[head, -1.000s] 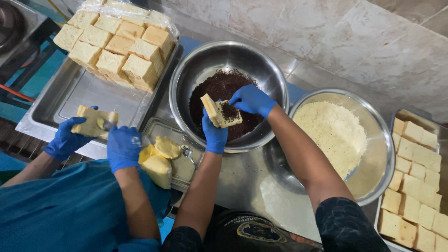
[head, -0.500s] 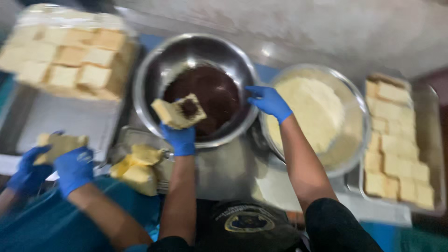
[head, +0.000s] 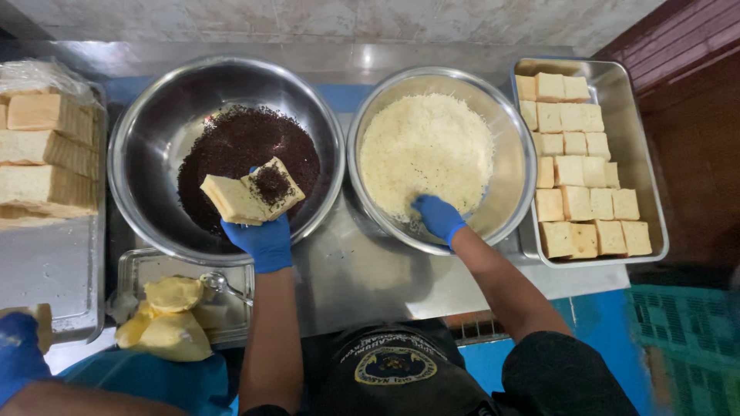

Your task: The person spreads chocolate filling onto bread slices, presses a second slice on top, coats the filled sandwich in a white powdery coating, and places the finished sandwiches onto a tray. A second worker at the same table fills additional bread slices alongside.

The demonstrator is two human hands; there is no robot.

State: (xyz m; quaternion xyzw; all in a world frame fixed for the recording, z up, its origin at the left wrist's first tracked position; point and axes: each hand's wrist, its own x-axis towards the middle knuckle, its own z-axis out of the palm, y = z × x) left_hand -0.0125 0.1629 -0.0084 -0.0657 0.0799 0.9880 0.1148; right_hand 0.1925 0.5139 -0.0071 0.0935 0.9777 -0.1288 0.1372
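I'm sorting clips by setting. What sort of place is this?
Probably a commercial kitchen or snack-making stall: large steel bowls of toppings on a steel counter, a tray of bread squares, and gloved hands, the left hand holding bread.

Pale, perhaps marbled wall tiles point(head: 308, 19); steel counter point(head: 362, 270).

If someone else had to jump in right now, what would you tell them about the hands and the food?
Left hand: holds an opened bread sandwich over the bowl of dark sprinkles; sprinkles already lie on one half.
Right hand: down in the bowl of white shreds, touching them; I cannot tell if it has grabbed any.
Right tray: rows of bread squares.
Left tray: stacked bread.
Small tray: yellow butter lumps and a spoon.
No white shreds on the held bread yet.
A co-worker's gloved hand is at the lower left.
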